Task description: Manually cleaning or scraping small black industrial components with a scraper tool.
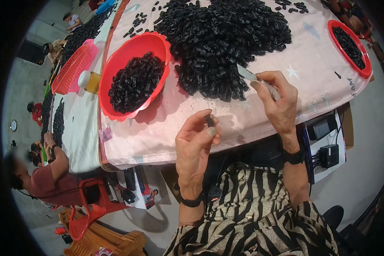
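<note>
My left hand (193, 143) pinches a small black plastic part (209, 121) upright between thumb and fingers, just over the near part of the pink cloth (153, 143). My right hand (279, 102) is closed round the pale handle of a small knife (245, 73), whose blade points up and left toward a large heap of black plastic parts (226, 38). The blade is apart from the part in my left hand. To the left stands a red scalloped bowl (104, 83) with many similar black parts in it.
A red oval tray (367, 64) of black pieces sits at the far right. Left of the bowl are a bottle of yellow liquid (91, 82) and a pink-red basket (77, 64). A person in a dark red shirt (51, 181) works at the left table; others sit farther off.
</note>
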Available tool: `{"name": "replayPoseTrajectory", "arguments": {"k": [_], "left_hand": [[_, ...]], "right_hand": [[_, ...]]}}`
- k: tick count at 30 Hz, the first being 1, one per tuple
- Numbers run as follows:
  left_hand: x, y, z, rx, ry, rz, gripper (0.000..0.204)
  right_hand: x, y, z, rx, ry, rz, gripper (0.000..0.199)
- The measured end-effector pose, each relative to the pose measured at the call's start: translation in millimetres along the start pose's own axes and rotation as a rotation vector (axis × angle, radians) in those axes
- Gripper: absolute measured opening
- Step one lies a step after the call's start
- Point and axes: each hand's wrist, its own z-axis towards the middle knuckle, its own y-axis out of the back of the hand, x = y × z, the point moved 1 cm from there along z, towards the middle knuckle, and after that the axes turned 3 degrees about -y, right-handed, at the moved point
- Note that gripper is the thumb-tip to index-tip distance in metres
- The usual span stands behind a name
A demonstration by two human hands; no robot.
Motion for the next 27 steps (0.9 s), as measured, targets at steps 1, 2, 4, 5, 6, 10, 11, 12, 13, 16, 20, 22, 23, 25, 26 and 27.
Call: {"name": "replayPoseTrajectory", "arguments": {"k": [1, 2, 4, 5, 6, 10, 11, 12, 13, 16, 20, 22, 23, 25, 26, 27], "left_hand": [[-1.1, -1.0, -0.2, 0.011, -0.004, -0.007, 0.034], [-2.3, -2.2, -0.5, 0.021, -0.009, -0.014, 0.035], [-3.7, -3.3, 0.0, -0.031, 0.01, -0.052, 0.035], [-3.7, -2.8, 0.3, -0.081, 0.029, -0.092, 0.036], [-2.9, -1.3, 0.1, -0.084, 0.03, -0.095, 0.036], [1.0, 8.5, 1.0, -0.012, 0.017, -0.088, 0.036], [1.0, 9.6, 1.2, 0.029, 0.008, -0.119, 0.037], [-0.2, 9.7, 0.9, 0.028, 0.007, -0.118, 0.037], [-1.5, 9.7, 0.2, 0.023, 0.011, -0.108, 0.038], [-0.2, 11.0, -0.2, 0.005, 0.01, -0.115, 0.04], [0.6, 11.7, 0.5, -0.004, 0.008, -0.138, 0.041], [0.1, 12.4, 0.1, 0.009, 0.009, -0.142, 0.041], [-0.2, 12.7, -0.3, 0.024, 0.01, -0.147, 0.041], [-0.7, 13.3, -0.3, 0.037, 0.014, -0.147, 0.04], [-0.6, 13.3, -0.4, 0.051, 0.017, -0.147, 0.04], [-0.9, 13.3, -0.5, 0.051, 0.017, -0.146, 0.04]], "right_hand": [[1.7, 0.4, -0.4, 0.0, 0.003, -0.002, 0.013], [4.8, 0.9, -1.3, -0.009, 0.034, -0.022, 0.013], [8.2, -0.6, -5.8, -0.015, 0.062, -0.036, 0.013], [11.4, -1.3, -10.2, 0.023, 0.08, -0.04, 0.012], [15.6, -1.5, -15.2, 0.061, 0.098, -0.047, 0.011], [29.7, -13.2, -32.0, 0.229, 0.274, 0.043, 0.016], [33.0, -12.9, -34.5, 0.228, 0.274, 0.042, 0.016], [36.5, -13.9, -36.0, 0.276, 0.29, 0.039, 0.018], [39.5, -15.4, -37.3, 0.324, 0.305, 0.036, 0.021], [39.7, -19.9, -40.2, 0.34, 0.298, 0.054, 0.022], [38.0, -21.0, -40.1, 0.333, 0.314, 0.032, 0.022], [37.1, -22.2, -41.4, 0.34, 0.306, 0.031, 0.022], [36.8, -22.7, -41.9, 0.346, 0.298, 0.03, 0.022], [36.5, -22.2, -41.4, 0.347, 0.298, 0.024, 0.022], [36.4, -21.9, -41.3, 0.349, 0.298, 0.018, 0.022], [36.2, -22.4, -41.6, 0.348, 0.298, 0.019, 0.022]]}}
